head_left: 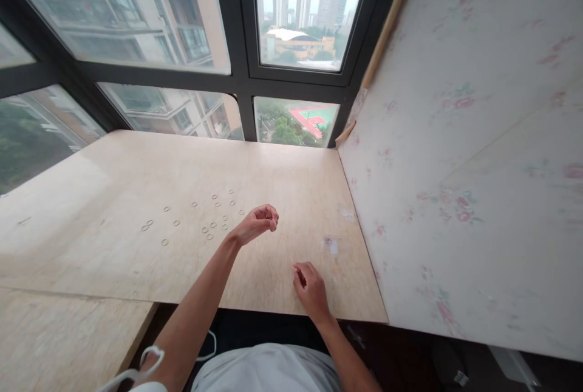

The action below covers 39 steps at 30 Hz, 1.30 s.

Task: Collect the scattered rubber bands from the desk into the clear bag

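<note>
Across the pale bench (291,179), small thin rings (176,223) lie scattered beside the person's left hand (259,223), raised with fingers curled, its contents too small to tell, while the right hand (311,287) curls loosely nearer the body.

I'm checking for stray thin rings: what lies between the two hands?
In the head view, bare beige marbled tabletop lies between the left hand and the right hand.
</note>
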Available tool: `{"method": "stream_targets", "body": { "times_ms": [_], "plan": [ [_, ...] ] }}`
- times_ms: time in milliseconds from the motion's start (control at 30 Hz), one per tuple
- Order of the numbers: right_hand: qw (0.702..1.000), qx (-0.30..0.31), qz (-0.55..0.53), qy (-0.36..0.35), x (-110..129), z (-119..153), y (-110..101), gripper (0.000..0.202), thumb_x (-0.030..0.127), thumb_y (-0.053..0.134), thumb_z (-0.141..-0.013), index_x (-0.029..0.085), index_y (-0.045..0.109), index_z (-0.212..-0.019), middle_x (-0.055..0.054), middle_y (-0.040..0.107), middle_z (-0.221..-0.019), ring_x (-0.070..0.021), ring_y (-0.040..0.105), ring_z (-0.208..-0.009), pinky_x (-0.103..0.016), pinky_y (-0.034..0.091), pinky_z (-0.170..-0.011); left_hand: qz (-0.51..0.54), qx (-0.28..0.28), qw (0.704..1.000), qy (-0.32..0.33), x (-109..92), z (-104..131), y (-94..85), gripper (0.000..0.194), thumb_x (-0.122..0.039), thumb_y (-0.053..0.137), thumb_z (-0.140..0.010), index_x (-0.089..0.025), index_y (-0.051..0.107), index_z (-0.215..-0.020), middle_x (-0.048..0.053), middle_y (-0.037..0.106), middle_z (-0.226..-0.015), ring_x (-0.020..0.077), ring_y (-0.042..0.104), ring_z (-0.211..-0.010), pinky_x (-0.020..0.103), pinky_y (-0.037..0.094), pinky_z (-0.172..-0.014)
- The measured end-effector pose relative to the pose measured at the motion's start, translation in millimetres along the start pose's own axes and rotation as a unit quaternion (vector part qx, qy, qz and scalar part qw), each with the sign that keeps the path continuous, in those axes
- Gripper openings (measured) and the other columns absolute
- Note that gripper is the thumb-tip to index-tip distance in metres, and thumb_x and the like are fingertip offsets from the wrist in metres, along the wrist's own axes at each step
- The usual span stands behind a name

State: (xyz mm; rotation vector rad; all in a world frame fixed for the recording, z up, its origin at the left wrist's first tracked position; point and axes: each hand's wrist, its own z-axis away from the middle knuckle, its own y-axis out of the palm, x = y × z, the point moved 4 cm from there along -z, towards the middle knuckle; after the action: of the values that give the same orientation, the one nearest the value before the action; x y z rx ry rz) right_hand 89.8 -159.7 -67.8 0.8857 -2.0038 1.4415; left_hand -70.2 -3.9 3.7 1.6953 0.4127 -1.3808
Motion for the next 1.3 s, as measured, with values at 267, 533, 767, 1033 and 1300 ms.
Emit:
{"method": "stream_targets", "body": {
  "times_ms": [267, 533, 767, 1033, 1300],
  "plan": [
    [1.0, -0.003, 0.02, 0.008, 0, 2, 1, 0.025, 0.009, 0.044, -0.083, 0.018, 0.064, -0.095, -0.005, 0.061, -0.084, -0.0184, 0.059, -0.077, -0.029, 0.047, -0.071, -0.08, -0.029, 0.995, -0.058, 28, -29, 43.9, 0.018, -0.018, 0.074, -0.065, -0.015, 0.06, -0.076, -0.001, 0.059, -0.067, 0.006, 0.047, -0.055, 0.02, 0.034, -0.051],
    [1.0, 0.006, 0.029, 0.004, -1, 2, 2, 0.029, 0.007, 0.042, -0.081, 0.018, 0.062, -0.099, -0.005, 0.06, -0.086, -0.0194, 0.058, -0.08, -0.032, 0.047, -0.074, -0.232, -0.119, 0.962, -0.084, 94, -63, 80.0, 0.013, -0.015, 0.069, -0.062, -0.017, 0.061, -0.072, 0.0, 0.06, -0.066, 0.0088, 0.05, -0.055, 0.022, 0.037, -0.052],
    [0.999, 0.0, 0.041, 0.009, -3, 2, 3, 0.023, 0.007, 0.042, -0.08, 0.019, 0.06, -0.088, -0.005, 0.059, -0.082, -0.0191, 0.056, -0.074, -0.031, 0.046, -0.07, -0.327, -0.109, 0.938, -0.028, 113, -78, 98.2, 0.013, -0.016, 0.071, -0.06, -0.019, 0.062, -0.069, 0.003, 0.063, -0.071, 0.0155, 0.056, -0.068, 0.029, 0.043, -0.064],
    [1.0, 0.002, 0.025, 0.007, -3, 1, 2, 0.022, 0.007, 0.042, -0.08, 0.019, 0.059, -0.086, -0.004, 0.058, -0.081, -0.0186, 0.056, -0.073, -0.03, 0.045, -0.066, -0.358, -0.12, 0.926, -0.008, 117, -81, 92.4, 0.011, -0.019, 0.068, -0.064, -0.02, 0.062, -0.072, 0.004, 0.065, -0.074, 0.0152, 0.056, -0.065, 0.029, 0.042, -0.062],
    [0.999, 0.014, 0.034, 0.019, -4, 2, 4, 0.019, 0.008, 0.041, -0.08, 0.019, 0.057, -0.083, -0.003, 0.054, -0.078, -0.0186, 0.054, -0.072, -0.03, 0.043, -0.064, -0.377, -0.123, 0.918, 0.0, 116, -79, 96.9, 0.011, -0.016, 0.065, -0.065, -0.02, 0.063, -0.075, 0.004, 0.066, -0.075, 0.0151, 0.056, -0.065, 0.028, 0.042, -0.062]
  ]
}}
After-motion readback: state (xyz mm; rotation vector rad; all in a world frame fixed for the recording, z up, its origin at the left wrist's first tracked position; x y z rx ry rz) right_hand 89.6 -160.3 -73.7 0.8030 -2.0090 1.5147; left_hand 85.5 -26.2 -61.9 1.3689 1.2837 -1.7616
